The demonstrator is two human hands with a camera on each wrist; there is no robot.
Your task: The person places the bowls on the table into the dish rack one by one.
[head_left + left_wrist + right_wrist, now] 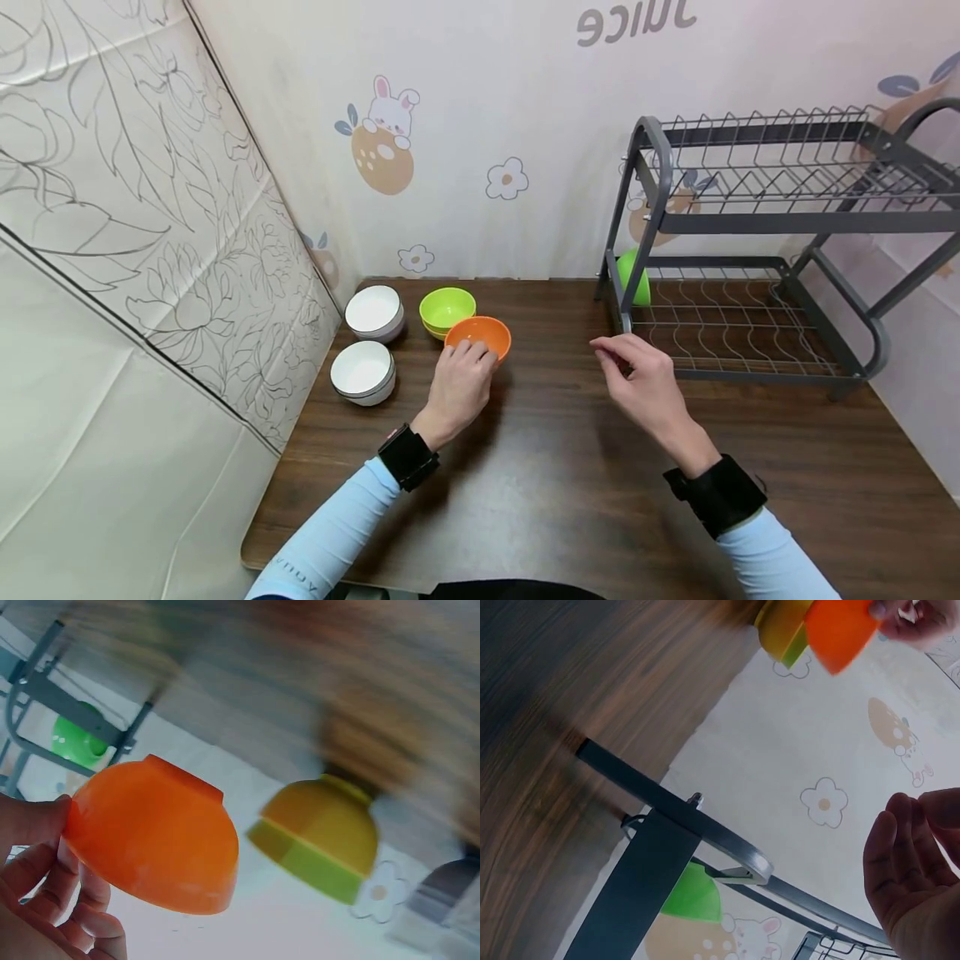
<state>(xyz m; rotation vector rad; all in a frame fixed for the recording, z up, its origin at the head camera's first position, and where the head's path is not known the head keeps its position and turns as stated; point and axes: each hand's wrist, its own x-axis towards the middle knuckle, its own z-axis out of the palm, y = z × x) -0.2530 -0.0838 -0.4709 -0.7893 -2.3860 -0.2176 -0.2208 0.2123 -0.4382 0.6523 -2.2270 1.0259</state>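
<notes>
Orange bowl (483, 331) pinched by left hand (459, 386) near lime bowls (447, 308); right hand (645, 387) relaxed beside rack (810, 222)

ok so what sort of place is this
Probably a kitchen-like corner, perhaps staged: a two-tier dish rack and stacked white bowls stand on a wood-look table, against a wall printed with rabbit and flower pictures.

Orange bowl (483, 332), lime-green bowl (447, 307), white bowls (372, 310), brown wood-grained table (547, 475)
</notes>
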